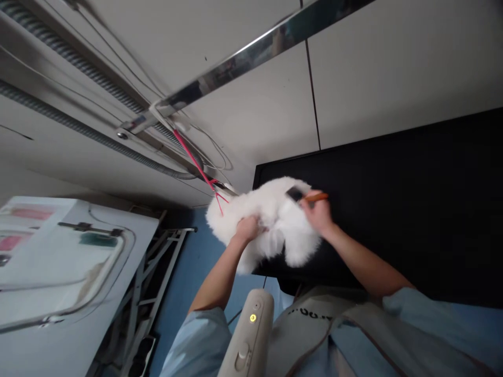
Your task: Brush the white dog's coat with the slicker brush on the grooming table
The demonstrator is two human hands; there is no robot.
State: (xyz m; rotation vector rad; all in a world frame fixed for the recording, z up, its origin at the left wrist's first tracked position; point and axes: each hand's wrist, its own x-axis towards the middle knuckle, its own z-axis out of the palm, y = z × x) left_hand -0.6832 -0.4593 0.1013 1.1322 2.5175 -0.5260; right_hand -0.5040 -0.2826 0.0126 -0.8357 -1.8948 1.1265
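Two bare hands are on a fluffy white dog point(267, 201), which is at the left end of the black desk point(401, 204), its front part showing past that edge. The left hand point(247, 229) has its grip curled into the fur near the desk's left edge; the fingertips are buried, so I cannot tell how tightly it holds. The right hand point(319, 213), farther in over the desk, has its grip closed around the orange handle of a brush point(294, 194), whose dark head is at the coat. A pink cord point(192, 153) slants to the dog from a metal bar point(255, 58) above the desk. Should the dog shift outward, it could lose footing at the desk's edge and strain the cord; a snagged tangle could make it flinch.
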